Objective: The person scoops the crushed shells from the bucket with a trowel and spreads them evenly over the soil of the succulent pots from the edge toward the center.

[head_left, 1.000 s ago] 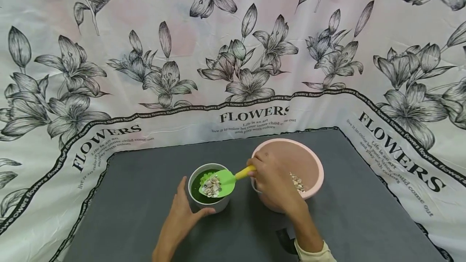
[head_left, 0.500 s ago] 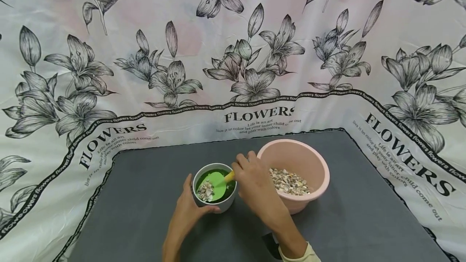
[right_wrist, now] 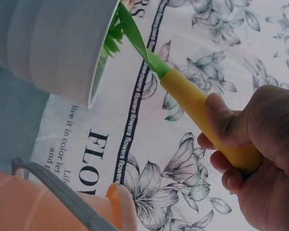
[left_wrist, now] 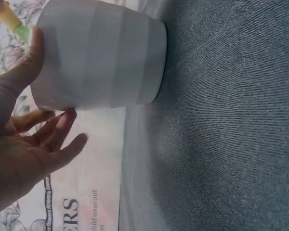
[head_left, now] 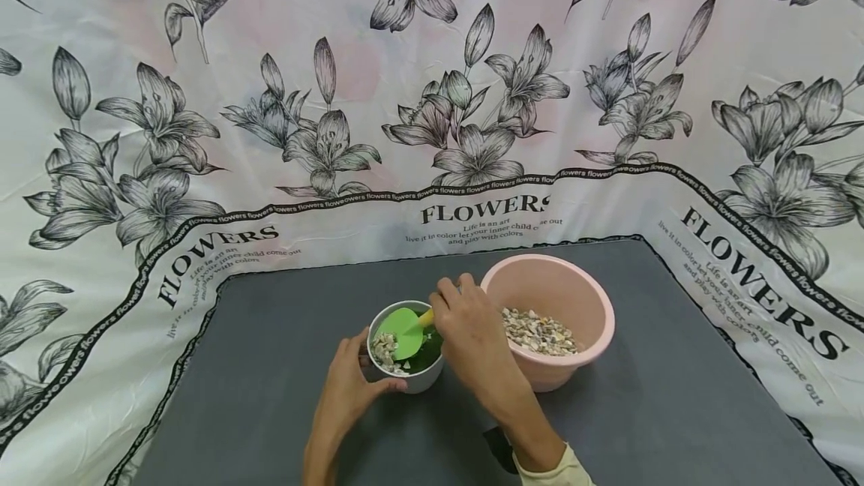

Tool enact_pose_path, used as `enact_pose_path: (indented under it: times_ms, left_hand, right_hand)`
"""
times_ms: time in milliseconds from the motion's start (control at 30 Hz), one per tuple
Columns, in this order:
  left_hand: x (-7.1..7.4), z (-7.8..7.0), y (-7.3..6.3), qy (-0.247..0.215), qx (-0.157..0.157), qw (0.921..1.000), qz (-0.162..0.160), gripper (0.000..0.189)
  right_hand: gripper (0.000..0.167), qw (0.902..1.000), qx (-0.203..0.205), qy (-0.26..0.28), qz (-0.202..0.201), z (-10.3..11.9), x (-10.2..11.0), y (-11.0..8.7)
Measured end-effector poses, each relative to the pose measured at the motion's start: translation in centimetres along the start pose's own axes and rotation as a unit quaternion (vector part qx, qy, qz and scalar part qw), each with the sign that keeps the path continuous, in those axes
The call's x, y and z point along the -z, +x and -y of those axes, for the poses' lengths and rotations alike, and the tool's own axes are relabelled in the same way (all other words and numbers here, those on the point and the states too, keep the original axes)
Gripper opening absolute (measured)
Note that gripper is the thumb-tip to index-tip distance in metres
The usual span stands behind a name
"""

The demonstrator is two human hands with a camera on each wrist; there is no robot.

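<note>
In the head view my left hand (head_left: 347,388) holds a small white pot (head_left: 427,379), thumb at its near side and fingers round the left. The left wrist view shows the thumb near the rim of the ridged pot (left_wrist: 101,57), fingertips against its side. My right hand (head_left: 475,336) grips the yellow handle (right_wrist: 192,106) of a small garden trowel. Its green blade (head_left: 403,332) tilts down inside the pot's mouth, pale stone chips (head_left: 385,351) at its tip and beside it. Green spiky leaves (right_wrist: 113,36) show at the pot's rim in the right wrist view.
Right of the pot stands a pink bucket (head_left: 594,306) with many pale stone chips (head_left: 540,332) inside. Its grey handle (right_wrist: 58,187) shows in the right wrist view. A dark grey cloth (head_left: 270,366) covers the table, with a flower-printed sheet (head_left: 337,235) behind.
My right hand has moved left from the bucket to the pot. The trowel blade has lowered and tilted into the pot, and chips have slid off toward the left side.
</note>
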State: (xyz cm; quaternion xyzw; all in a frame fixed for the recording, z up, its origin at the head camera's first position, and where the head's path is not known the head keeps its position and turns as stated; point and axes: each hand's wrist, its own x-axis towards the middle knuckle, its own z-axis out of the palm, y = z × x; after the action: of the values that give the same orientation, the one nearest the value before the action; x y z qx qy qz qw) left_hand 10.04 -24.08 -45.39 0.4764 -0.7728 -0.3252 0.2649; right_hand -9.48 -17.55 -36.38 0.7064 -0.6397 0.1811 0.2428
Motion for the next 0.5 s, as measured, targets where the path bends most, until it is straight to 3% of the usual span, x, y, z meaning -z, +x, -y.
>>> enact_pose_path:
  times_ms: [267,500]
  left_hand:
    - [-0.48,0.21,-0.77,-0.063,0.015,0.9978,0.008,0.09]
    - [-0.2,-0.02,-0.6,-0.056,0.003,0.9984,-0.004,0.105]
  right_hand:
    - [0.026,0.9998,0.011,0.014,-0.008,0.56,0.19,-0.16]
    - [0.024,0.9994,0.017,0.02,-0.02,0.7,0.49,0.17]
